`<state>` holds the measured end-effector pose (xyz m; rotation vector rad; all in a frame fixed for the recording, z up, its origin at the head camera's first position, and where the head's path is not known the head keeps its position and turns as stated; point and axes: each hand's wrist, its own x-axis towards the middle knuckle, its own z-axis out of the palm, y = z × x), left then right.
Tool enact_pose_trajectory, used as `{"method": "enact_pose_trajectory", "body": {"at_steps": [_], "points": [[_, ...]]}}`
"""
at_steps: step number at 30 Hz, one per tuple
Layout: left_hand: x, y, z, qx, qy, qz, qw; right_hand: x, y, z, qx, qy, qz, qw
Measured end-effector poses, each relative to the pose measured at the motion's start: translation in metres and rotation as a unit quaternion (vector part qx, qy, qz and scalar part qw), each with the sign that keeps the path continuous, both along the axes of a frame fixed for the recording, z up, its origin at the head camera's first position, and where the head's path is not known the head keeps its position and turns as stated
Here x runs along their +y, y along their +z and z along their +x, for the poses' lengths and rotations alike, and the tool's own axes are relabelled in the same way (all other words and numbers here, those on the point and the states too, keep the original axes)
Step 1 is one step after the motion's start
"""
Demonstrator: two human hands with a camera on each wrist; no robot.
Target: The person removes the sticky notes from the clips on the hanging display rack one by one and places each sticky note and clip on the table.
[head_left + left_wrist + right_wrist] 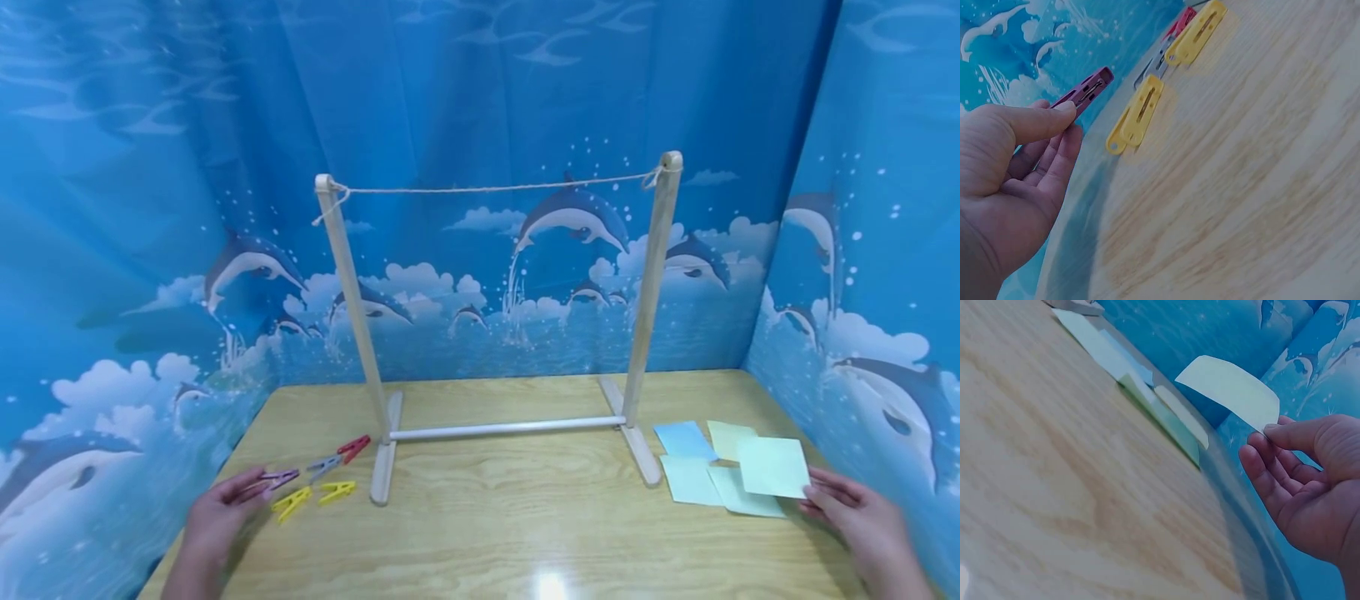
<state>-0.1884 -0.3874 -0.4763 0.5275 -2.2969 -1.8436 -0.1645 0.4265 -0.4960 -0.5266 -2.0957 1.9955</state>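
My left hand (219,518) pinches a purple clothespin (1088,90) between thumb and fingers, above the table's left side. Close by lie two yellow clothespins (292,502), a grey clothespin (325,465) and a red clothespin (354,448). At the right, my right hand (855,512) pinches a pale green paper square (1232,390) by its lower right corner, lifted off the table. Beneath and beside it lie a blue paper square (686,441), a pale yellow one (723,437) and two light green ones (688,481), partly overlapping.
Between the hands stands a wooden frame (649,292) with two posts on feet and a white bottom bar (510,428). A string (487,189) is tied across the post tops. Dolphin-print curtains (465,100) enclose the wooden table (480,525) at back and sides.
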Motion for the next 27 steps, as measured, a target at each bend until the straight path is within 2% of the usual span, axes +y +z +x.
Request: {"method": "enact_pose_trajectory", "body": {"at_steps": [4,10,16,20,24,27], "points": [[-0.003,-0.003,-0.002,-0.009,0.008,-0.012,0.9999,0.012,-0.007,0.002,-0.019,-0.002,0.035,0.999],[-0.010,-0.007,-0.003,-0.007,-0.008,-0.038,0.9992,0.029,-0.017,-0.001,-0.074,0.001,0.115,0.991],[-0.016,-0.009,-0.003,-0.021,-0.030,-0.057,0.9977,0.036,-0.021,-0.006,-0.103,-0.001,0.118,0.988],[-0.021,-0.010,-0.006,-0.039,-0.051,-0.081,0.9946,0.035,-0.021,-0.007,-0.095,-0.003,0.114,0.989],[-0.024,-0.010,-0.008,-0.057,-0.072,-0.114,0.9892,0.032,-0.018,-0.004,-0.060,0.002,0.108,0.992],[-0.023,-0.008,-0.009,-0.063,-0.079,-0.125,0.9871,0.030,-0.018,-0.003,-0.052,-0.007,0.139,0.989]]}}
